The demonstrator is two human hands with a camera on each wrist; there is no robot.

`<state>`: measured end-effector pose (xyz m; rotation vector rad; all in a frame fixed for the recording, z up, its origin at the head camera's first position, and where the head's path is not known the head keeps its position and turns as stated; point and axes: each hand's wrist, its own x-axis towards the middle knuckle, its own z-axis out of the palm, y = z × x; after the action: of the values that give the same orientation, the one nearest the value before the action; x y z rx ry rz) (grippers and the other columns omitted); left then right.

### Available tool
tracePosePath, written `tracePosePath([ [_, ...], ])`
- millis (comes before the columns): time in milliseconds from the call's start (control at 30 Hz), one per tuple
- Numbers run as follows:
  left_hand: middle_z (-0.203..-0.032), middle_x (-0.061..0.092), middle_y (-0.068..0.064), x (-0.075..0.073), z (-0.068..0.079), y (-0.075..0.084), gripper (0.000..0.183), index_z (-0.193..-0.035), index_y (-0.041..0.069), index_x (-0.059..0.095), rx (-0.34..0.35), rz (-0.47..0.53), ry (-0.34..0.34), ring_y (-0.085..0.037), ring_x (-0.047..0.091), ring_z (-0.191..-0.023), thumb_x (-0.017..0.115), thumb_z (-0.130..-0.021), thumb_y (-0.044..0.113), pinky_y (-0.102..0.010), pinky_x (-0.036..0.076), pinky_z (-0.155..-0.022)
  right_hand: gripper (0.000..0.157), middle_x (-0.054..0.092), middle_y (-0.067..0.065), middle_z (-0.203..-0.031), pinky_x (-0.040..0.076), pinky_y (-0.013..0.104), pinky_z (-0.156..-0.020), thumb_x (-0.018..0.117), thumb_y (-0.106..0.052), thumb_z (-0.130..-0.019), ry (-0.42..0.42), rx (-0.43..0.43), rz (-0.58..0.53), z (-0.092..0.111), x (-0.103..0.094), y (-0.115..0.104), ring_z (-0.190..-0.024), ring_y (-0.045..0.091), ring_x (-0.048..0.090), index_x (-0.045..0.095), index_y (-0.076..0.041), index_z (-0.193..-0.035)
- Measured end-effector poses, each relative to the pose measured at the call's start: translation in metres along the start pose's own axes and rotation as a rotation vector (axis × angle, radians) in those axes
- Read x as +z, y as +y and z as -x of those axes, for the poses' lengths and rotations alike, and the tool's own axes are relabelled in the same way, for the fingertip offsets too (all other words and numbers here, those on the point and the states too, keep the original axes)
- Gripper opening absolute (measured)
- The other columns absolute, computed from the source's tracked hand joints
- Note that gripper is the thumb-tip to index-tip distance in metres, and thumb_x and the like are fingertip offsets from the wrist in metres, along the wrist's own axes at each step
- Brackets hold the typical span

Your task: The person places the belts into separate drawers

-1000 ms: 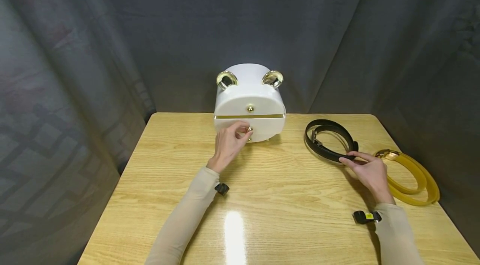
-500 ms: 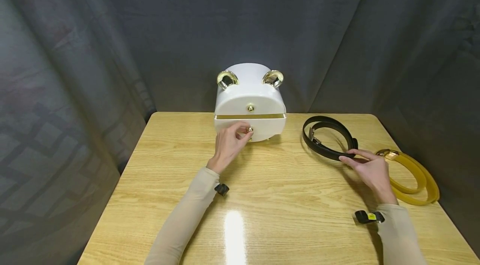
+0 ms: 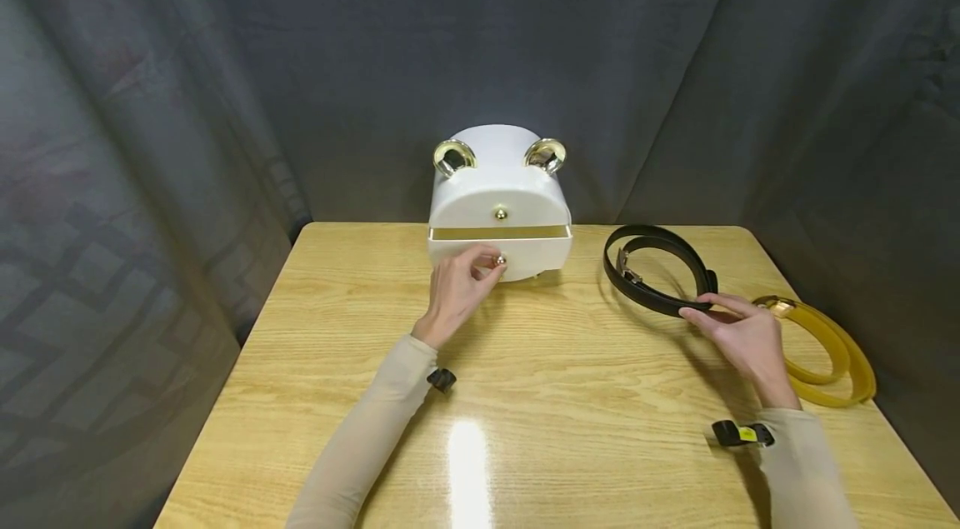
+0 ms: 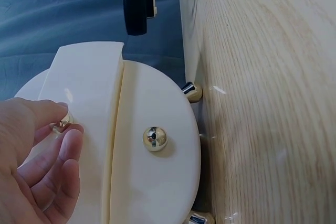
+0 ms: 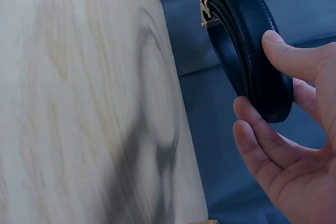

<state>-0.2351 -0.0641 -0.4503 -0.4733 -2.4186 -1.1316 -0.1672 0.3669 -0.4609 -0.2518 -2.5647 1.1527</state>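
A white rounded drawer box (image 3: 498,147) with gold ear-like rings stands at the table's back. My left hand (image 3: 457,287) pinches the gold knob (image 4: 64,122) of its middle drawer (image 3: 536,254), which is pulled part of the way out. Below it, the lower drawer's gold knob (image 4: 155,138) shows in the left wrist view. At the right, my right hand (image 3: 742,339) holds a coiled black belt (image 3: 637,292) between thumb and fingers. The belt is off the tabletop, casting a shadow; its metal buckle (image 5: 206,11) sits inside the coil.
A coiled yellow belt (image 3: 855,362) with a gold buckle lies on the right side of the wooden table (image 3: 570,429), close beside my right hand. Grey curtains (image 3: 480,29) hang behind the table and on both sides.
The middle drawer has slid further out toward me, widening the gap above its front. The black belt has risen slightly, with my right hand still gripping it.
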Motion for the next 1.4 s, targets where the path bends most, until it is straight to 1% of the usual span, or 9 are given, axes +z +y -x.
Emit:
tracePosePath([
  [133, -0.096, 0.084, -0.005, -0.001, 0.002, 0.0, 0.021, -0.113, 0.015, 0.077, 0.001, 0.002, -0.006, -0.015, 0.075, -0.067, 0.083, -0.094, 0.023, -0.022, 0.055, -0.058, 0.047, 0.054, -0.05, -0.09, 0.049, 0.008, -0.063, 0.094, -0.04, -0.082, -0.008, -0.008, -0.003, 0.001, -0.003, -0.004, -0.073, -0.017, 0.06, 0.081, -0.007, -0.113],
  [333, -0.096, 0.084, -0.006, -0.002, 0.004, 0.001, 0.021, -0.113, 0.014, 0.077, 0.01, 0.011, -0.01, -0.016, 0.075, -0.066, 0.082, -0.094, 0.021, -0.021, 0.055, -0.056, 0.045, 0.057, -0.048, -0.096, 0.051, 0.01, -0.062, 0.093, -0.04, -0.083, -0.03, 0.003, -0.026, 0.004, -0.008, -0.007, -0.074, -0.016, 0.062, 0.081, -0.009, -0.114],
  [433, -0.096, 0.084, -0.006, -0.002, 0.005, 0.002, 0.021, -0.113, 0.014, 0.077, 0.012, 0.009, -0.01, -0.016, 0.075, -0.066, 0.082, -0.094, 0.022, -0.021, 0.056, -0.057, 0.044, 0.058, -0.047, -0.098, 0.051, 0.01, -0.063, 0.093, -0.039, -0.084, -0.033, -0.001, -0.046, 0.006, -0.01, -0.01, -0.076, -0.016, 0.063, 0.081, -0.009, -0.114],
  [667, -0.097, 0.084, -0.006, -0.003, 0.007, 0.003, 0.02, -0.112, 0.014, 0.077, 0.019, 0.006, -0.007, -0.016, 0.075, -0.067, 0.082, -0.094, 0.022, -0.023, 0.056, -0.058, 0.042, 0.058, -0.046, -0.097, 0.05, 0.004, -0.069, 0.092, -0.037, -0.085, -0.037, -0.011, -0.054, 0.008, -0.013, -0.018, -0.082, -0.021, 0.061, 0.08, -0.008, -0.113],
  [900, -0.098, 0.084, -0.005, -0.005, 0.01, 0.005, 0.021, -0.112, 0.015, 0.078, 0.018, 0.005, -0.009, -0.015, 0.075, -0.067, 0.083, -0.094, 0.022, -0.021, 0.055, -0.057, 0.042, 0.061, -0.045, -0.097, 0.05, 0.004, -0.07, 0.091, -0.036, -0.086, -0.049, -0.015, -0.068, 0.011, -0.016, -0.025, -0.085, -0.022, 0.062, 0.08, -0.008, -0.114],
  [1100, -0.098, 0.084, -0.006, -0.006, 0.012, 0.006, 0.02, -0.112, 0.014, 0.078, 0.028, 0.008, -0.015, -0.015, 0.075, -0.068, 0.082, -0.094, 0.021, -0.022, 0.058, -0.06, 0.04, 0.062, -0.042, -0.102, 0.052, 0.005, -0.071, 0.091, -0.034, -0.087, -0.049, -0.014, -0.087, 0.013, -0.018, -0.03, -0.085, -0.021, 0.063, 0.08, -0.008, -0.115],
  [1200, -0.098, 0.084, -0.006, -0.006, 0.013, 0.007, 0.02, -0.112, 0.013, 0.078, 0.031, 0.008, -0.017, -0.016, 0.075, -0.069, 0.082, -0.094, 0.021, -0.022, 0.059, -0.061, 0.039, 0.06, -0.04, -0.106, 0.051, 0.005, -0.071, 0.09, -0.035, -0.088, -0.057, -0.014, -0.081, 0.013, -0.02, -0.033, -0.087, -0.021, 0.062, 0.08, -0.009, -0.115],
  [1400, -0.098, 0.084, -0.007, -0.007, 0.015, 0.007, 0.02, -0.113, 0.012, 0.077, 0.043, 0.019, -0.026, -0.016, 0.076, -0.069, 0.081, -0.095, 0.02, -0.021, 0.059, -0.062, 0.04, 0.06, -0.039, -0.108, 0.05, 0.004, -0.072, 0.089, -0.037, -0.089, -0.082, -0.023, -0.063, 0.014, -0.023, -0.039, -0.088, -0.021, 0.061, 0.079, -0.009, -0.116],
])
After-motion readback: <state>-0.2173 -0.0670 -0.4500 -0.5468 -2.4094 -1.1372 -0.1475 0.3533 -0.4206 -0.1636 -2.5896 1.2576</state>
